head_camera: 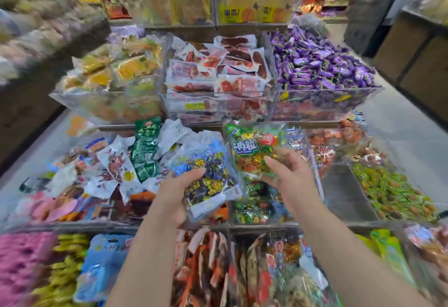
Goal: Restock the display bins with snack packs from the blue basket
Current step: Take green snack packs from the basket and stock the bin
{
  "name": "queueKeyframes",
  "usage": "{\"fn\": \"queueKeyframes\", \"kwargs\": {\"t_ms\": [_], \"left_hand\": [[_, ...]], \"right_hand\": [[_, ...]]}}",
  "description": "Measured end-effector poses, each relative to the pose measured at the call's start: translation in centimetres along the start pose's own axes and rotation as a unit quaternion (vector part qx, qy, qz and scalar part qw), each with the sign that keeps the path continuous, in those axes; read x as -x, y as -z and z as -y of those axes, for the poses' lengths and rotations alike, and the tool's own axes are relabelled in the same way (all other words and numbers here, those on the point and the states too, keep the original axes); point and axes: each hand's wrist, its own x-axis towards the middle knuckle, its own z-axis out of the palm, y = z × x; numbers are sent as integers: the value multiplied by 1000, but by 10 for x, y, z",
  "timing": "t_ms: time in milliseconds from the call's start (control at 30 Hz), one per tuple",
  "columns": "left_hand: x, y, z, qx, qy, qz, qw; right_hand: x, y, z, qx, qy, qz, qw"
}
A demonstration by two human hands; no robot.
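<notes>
Stock in hand: two snack packs, one per hand. Left hand (177, 192) grips a blue pack (208, 180) of gold-and-blue wrapped sweets from below, thumb over its near-left edge. Its long axis slants from far-left to near-right, with the white label end nearest the wrists. Right hand (288, 173) pinches a green pack (254, 151) by its lower end, with the header pointing away from the person and the long axis leaning away. Pack edges meet or nearly meet between the hands. Clear bin (319, 180) of similar mixed sweets sits directly under the right hand and just right of the left — so the right hand is nearer, and the green pack probably goes in first. Blue basket not in view.
</notes>
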Motion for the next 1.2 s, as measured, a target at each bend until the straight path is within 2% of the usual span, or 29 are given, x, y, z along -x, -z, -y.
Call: {"fn": "queueKeyframes", "kwargs": {"t_ms": [133,300,400,567,633,733,767,833,900,967,1000,1067,1200], "left_hand": [[-3,-3,-4,-41,-23,19,999],[-12,1,1,-83,-44,56,994],[-14,0,6,-111,-41,47,992],[-27,11,11,-128,-20,-22,991],[-31,16,11,-110,-8,-38,993],[-40,24,11,-107,-11,-45,993],[-41,26,12,-104,-8,-45,993],[-44,29,11,-111,-4,-41,993],[-47,32,10,-106,-3,-40,994],[-52,35,11,-114,-3,-49,992],[-54,36,12,-119,-5,-57,991],[-57,34,13,-129,-7,-61,990],[-56,26,13,-102,5,-18,995]], "right_hand": [[2,12,1,155,54,68,984],[-6,14,10,269,3,149,951],[-12,7,5,317,-28,167,933],[-42,5,-8,444,-26,130,886],[-66,11,-13,444,-49,89,890],[-99,21,-19,338,-123,9,933],[-109,24,-23,331,-130,-14,935],[-125,27,-32,373,-131,-25,918],[-132,24,-41,423,-142,12,895],[-135,18,-47,506,-126,96,848],[-137,14,-48,567,-100,146,804],[-144,6,-45,681,-31,213,700],[-159,-9,-38,856,92,218,459]]}}
